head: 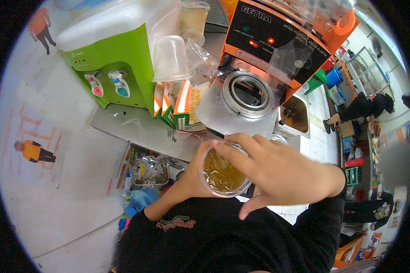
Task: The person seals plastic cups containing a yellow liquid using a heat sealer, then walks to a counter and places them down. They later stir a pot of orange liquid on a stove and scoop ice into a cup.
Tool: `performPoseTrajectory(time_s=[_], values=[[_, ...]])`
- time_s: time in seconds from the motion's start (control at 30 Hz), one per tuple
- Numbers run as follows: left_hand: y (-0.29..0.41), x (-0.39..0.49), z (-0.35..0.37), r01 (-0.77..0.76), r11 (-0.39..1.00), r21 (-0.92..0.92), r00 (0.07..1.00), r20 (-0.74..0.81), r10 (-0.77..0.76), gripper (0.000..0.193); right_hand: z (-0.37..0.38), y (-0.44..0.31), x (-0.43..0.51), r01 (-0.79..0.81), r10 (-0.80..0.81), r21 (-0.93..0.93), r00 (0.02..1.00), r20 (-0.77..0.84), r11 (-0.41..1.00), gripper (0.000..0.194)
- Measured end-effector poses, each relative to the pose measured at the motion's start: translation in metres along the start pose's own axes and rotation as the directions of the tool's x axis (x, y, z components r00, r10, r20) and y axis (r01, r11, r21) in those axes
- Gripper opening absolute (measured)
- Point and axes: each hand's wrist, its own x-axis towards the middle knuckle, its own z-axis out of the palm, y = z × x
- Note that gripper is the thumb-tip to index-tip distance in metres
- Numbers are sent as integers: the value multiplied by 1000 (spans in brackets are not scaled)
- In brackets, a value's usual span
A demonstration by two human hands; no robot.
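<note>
A clear plastic cup point(222, 174) of amber drink with ice-like pieces is held in front of my chest. My left hand point(193, 175) is wrapped around its side. Over the cup's top stretches my right hand point(273, 170), fingers apart and thumb free; the index fingertip is near the far rim, and whether it touches is unclear. Just beyond stands an orange and black Getra cup sealing machine point(259, 41) with red lights lit. Its round metal cup holder point(227, 89) sits over a steel plate, and clear film hangs at the machine's front.
A green and white water dispenser point(106, 68) stands left. Between it and the machine are upturned plastic cups point(171, 58) and printed cardboard boxes point(182, 105). A steel basin point(299, 116) lies right. Below the counter are a basket point(150, 172) and blue bottle point(140, 201). Two people point(365, 107) stand far right.
</note>
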Motion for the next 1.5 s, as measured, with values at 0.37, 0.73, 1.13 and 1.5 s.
performPoseTrajectory(time_s=[0.37,0.73,1.13,1.5], values=[[42,73,2,-146,964,220,988,79,131,107,-5,18,-5,-148,260,264,847,-463,953,99],[67,164,-78,-201,-154,968,979,201,-14,29,-28,85,21,-434,439,242,440,-783,868,89],[36,181,-82,-252,-432,866,966,255,-51,21,33,109,60,-715,583,85,489,-649,694,93],[89,152,-18,-432,183,883,899,438,9,30,44,106,38,-517,198,-125,524,-828,847,45]])
